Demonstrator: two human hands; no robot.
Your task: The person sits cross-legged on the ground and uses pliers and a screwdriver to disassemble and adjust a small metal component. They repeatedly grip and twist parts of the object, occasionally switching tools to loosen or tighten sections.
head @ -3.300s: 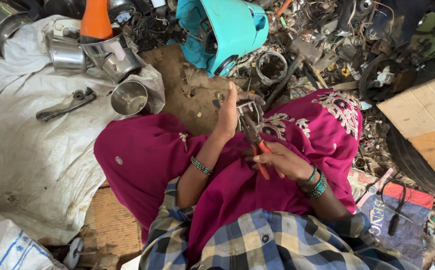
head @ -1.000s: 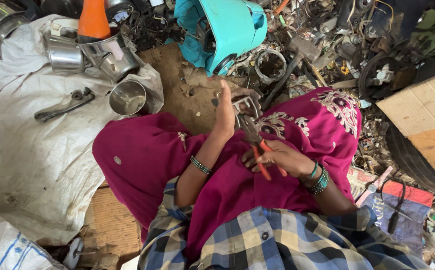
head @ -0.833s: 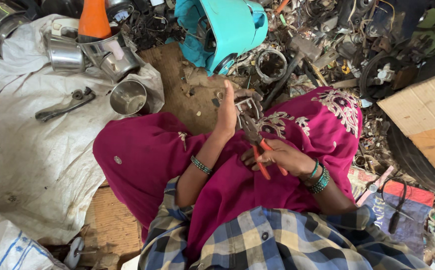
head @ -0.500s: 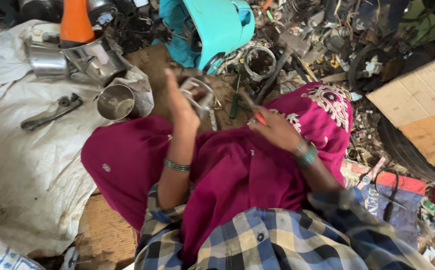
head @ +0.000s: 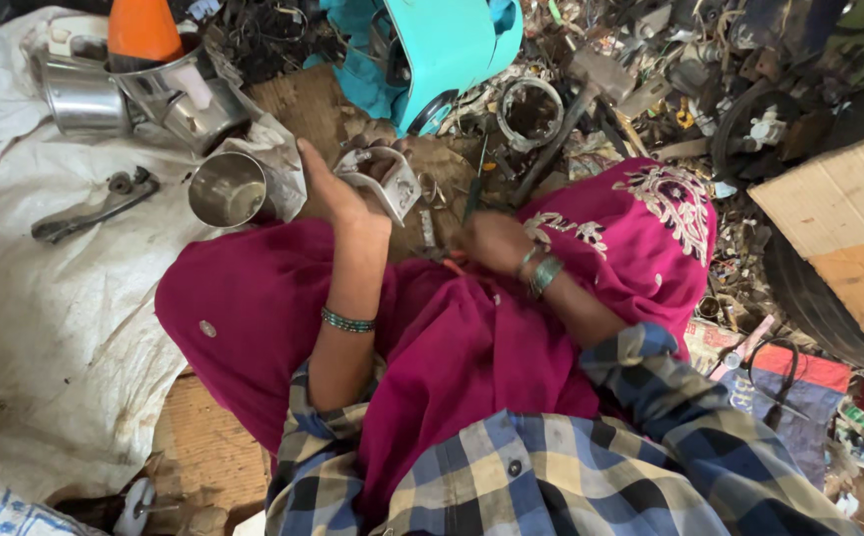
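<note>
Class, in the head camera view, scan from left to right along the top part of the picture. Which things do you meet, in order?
Grey metal wrench on the white sacking → open steel cup → left hand holding a small metal housing → turquoise plastic shell → round metal ring → flat cardboard sheet.

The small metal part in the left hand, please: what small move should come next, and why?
Probably bring the metal part back over the lap toward the right hand: the left hand holds it out over the ground, apart from the orange-handled pliers under the right hand.

white sheet [head: 45,328], wrench [head: 94,205], steel cups [head: 225,189], perhaps scrap [head: 650,69]
</note>
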